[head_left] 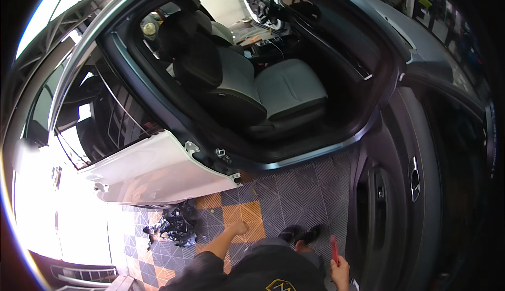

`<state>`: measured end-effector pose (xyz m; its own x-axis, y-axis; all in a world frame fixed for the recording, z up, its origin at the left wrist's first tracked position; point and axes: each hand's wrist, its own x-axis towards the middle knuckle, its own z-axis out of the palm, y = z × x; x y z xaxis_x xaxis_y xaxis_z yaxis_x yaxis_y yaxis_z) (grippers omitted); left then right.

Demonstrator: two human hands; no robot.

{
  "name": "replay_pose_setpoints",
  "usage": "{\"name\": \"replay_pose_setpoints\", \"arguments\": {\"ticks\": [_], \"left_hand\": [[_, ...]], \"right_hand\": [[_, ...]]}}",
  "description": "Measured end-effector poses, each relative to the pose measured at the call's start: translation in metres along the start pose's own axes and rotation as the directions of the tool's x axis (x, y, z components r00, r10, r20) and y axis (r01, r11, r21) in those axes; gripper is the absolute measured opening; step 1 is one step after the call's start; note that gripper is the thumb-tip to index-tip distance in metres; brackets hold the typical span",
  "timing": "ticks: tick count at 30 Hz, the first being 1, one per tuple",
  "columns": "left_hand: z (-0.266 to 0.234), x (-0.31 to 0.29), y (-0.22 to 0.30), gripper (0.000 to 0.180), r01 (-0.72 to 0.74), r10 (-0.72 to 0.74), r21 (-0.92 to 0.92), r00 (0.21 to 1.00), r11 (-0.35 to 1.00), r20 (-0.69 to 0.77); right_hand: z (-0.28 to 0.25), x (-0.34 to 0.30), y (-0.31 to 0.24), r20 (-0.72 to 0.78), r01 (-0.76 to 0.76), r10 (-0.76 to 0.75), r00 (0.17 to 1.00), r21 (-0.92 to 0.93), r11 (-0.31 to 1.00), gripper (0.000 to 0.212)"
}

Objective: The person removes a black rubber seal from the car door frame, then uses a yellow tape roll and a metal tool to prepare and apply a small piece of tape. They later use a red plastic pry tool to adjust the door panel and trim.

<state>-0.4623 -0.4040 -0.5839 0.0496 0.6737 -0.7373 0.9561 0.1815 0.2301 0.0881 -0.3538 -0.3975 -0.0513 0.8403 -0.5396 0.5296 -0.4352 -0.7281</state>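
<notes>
My left hand (240, 228) hangs over the tiled floor with its fingers curled closed, and no object shows in it. At the lower right, my right hand (341, 271) is closed round a slim, flat red tool (334, 250) that points upward; its exact kind is unclear. Beside that hand stands the open front door (386, 196) of a car, its dark inner panel facing me. Ahead is the door opening, with a grey and black front seat (286, 83) inside. Neither hand touches the car.
A white rear door (158, 167) stands at the left. Crumpled black sheeting (179, 227) lies on the floor of grey and orange tiles (302, 193). The door sill (310, 154) crosses in front of me. Through the cabin, a steering wheel (267, 4) shows.
</notes>
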Motion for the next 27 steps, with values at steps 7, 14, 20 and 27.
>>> {"name": "replay_pose_setpoints", "arguments": {"ticks": [7,14,20,27], "left_hand": [[-0.066,-0.036,0.113,0.034,0.118,-0.203,-0.5,0.972,0.858,-0.119],[-0.183,-0.079,0.184,0.027,-0.26,-0.133,-0.657,0.864,0.707,-0.485],[-0.378,-0.211,0.221,0.017,-0.937,-0.003,-0.204,0.212,0.283,-0.977],[-0.502,-0.375,0.23,0.038,-0.622,0.349,0.615,-0.782,-0.484,-0.517]], "right_hand": [[-0.019,0.079,-0.002,0.003,0.088,-0.088,0.996,0.0,0.996,0.008],[-0.016,0.115,-0.04,0.145,0.131,-0.13,0.981,0.002,0.991,0.012],[-0.031,0.084,-0.175,0.4,-0.054,0.167,0.901,-0.28,0.959,0.089],[0.038,0.167,-0.161,0.272,0.072,-0.054,0.961,-0.054,0.996,0.012]]}}
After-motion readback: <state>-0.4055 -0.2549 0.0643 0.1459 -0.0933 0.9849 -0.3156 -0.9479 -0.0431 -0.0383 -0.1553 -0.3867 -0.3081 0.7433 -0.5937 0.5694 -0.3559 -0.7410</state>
